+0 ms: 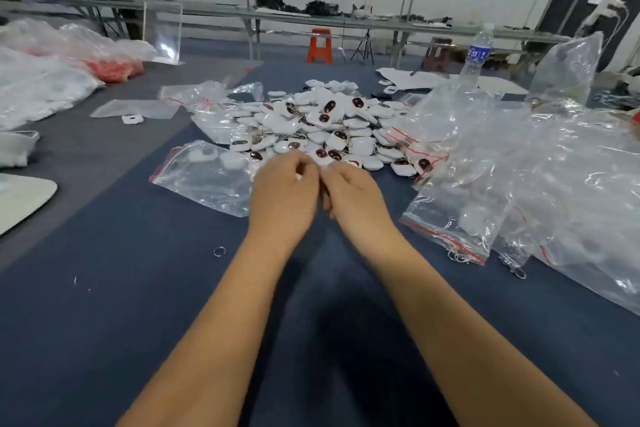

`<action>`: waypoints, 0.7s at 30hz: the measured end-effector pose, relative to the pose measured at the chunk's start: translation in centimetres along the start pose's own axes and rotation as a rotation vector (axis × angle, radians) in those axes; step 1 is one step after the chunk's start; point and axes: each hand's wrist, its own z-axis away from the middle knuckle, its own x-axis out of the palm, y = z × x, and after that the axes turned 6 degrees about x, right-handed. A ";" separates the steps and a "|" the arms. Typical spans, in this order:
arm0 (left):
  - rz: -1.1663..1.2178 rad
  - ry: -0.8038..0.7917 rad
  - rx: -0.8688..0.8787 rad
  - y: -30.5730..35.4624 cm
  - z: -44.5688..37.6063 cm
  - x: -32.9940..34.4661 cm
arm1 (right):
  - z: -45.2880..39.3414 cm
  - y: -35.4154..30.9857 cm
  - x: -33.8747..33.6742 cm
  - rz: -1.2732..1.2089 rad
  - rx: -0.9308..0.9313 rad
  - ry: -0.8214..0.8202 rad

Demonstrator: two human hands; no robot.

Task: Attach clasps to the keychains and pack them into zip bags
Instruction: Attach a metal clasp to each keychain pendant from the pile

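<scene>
Head view shows left hand (282, 199) and right hand (353, 203) touching, fingers curled on something hidden between them, with the keychain pile (325, 130) just beyond on the worktop (138, 288), nearer bag (204, 175) leftward.

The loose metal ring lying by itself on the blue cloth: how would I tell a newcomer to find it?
Start at the big heap of white keychains on the blue cloth, then come toward the person to the left forearm. Just left of that wrist lies the loose metal ring. It sits alone on bare cloth, while the other rings cluster by the zip bags on the right.
</scene>
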 end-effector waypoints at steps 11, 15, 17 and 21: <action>-0.527 -0.010 0.003 -7.4 -3.3 -0.9 | -2.3 4.8 0.9 0.147 0.065 -0.038; -0.018 0.173 0.111 -5.2 -2.6 -1.4 | -2.2 4.7 0.8 0.067 0.072 0.012; 0.679 0.157 -0.026 -3.7 -2.9 -1.8 | -2.3 4.3 0.7 -0.104 0.116 0.067; 1.432 -0.098 -0.337 -3.5 -2.7 -2.6 | -2.6 3.7 -0.5 -0.623 0.218 0.125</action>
